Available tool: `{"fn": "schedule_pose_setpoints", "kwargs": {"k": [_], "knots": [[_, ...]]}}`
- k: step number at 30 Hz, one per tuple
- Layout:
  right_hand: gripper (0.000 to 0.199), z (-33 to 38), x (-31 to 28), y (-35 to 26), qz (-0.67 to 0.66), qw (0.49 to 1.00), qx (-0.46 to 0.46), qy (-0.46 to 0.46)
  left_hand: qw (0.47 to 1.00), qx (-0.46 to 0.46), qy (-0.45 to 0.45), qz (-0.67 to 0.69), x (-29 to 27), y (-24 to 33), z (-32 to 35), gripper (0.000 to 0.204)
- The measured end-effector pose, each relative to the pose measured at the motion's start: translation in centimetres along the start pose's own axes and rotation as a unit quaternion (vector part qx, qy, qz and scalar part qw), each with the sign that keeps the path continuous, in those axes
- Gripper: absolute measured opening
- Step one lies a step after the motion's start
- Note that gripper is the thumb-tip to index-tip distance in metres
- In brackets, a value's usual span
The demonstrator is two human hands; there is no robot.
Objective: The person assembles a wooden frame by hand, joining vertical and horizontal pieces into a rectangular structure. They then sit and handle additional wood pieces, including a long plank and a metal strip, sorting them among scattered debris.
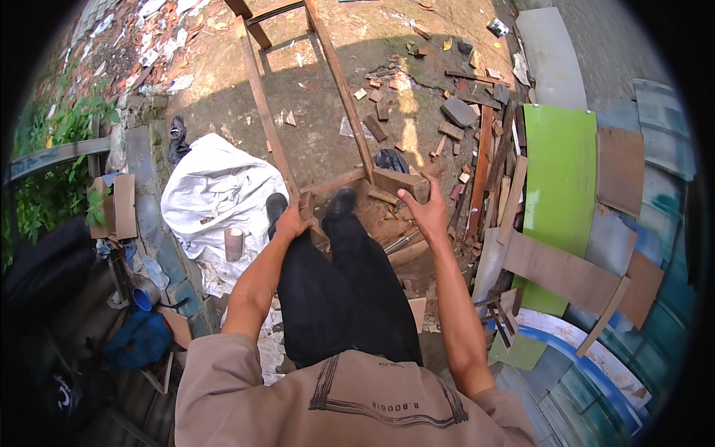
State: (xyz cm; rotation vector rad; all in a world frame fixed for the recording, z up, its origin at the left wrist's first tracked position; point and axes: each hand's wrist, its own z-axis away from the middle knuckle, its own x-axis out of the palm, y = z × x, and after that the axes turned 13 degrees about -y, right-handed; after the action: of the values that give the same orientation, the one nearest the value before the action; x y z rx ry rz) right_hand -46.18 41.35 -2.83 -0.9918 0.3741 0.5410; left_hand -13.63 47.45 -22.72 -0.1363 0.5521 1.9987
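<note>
My left hand point(292, 222) closes its grip on the wooden frame point(328, 104) at its near corner; my right hand point(426, 211) clasps a wood block point(398, 181) on the ground.

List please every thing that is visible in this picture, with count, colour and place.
Wooden frame: one, brown, lying on the dirt ahead, near end at the hands.
Wood block: one, brown, under the right hand.
Wood scraps: many, brown, scattered ahead on the right.
Green board: one, right side.
Brown boards: several, right side, overlapping.
White sheet: one, crumpled, left.
Cylinder: one, brownish, on the sheet.
Blue bag: one, lower left.
Plants: green, far left.
Left hand: grips the frame's near left end.
Right hand: on the block.
Legs: two, black trousers, centre.
</note>
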Motion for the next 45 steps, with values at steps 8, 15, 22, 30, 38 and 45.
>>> {"fn": "schedule_pose_setpoints", "kwargs": {"k": [8,15,22,30,38,45], "knots": [[0.065,4.0,4.1,10.3,-0.346,0.926,0.090,0.119,0.997,0.020,0.076,0.022,0.4,1.4,3.8,0.063],[0.058,12.1,13.1,15.7,0.013,0.930,0.292,-0.223,0.960,0.149,0.236,-0.014,4.6,-3.3,1.1,0.082],[0.035,19.0,19.3,17.6,0.088,0.914,0.276,-0.283,0.996,0.086,0.030,-0.004,1.7,-2.3,7.6,0.075],[0.023,21.0,20.2,11.3,0.031,0.958,0.224,-0.175,0.993,0.103,-0.034,-0.052,3.5,-4.3,16.2,0.046],[0.031,26.5,16.4,7.7,0.043,0.969,0.175,-0.168,0.939,0.184,-0.120,-0.267,4.8,-2.6,18.1,0.053],[0.029,31.3,17.2,9.2,-0.062,0.985,0.156,-0.048,0.879,0.217,-0.211,-0.369,8.1,-4.4,15.1,0.047]]}}
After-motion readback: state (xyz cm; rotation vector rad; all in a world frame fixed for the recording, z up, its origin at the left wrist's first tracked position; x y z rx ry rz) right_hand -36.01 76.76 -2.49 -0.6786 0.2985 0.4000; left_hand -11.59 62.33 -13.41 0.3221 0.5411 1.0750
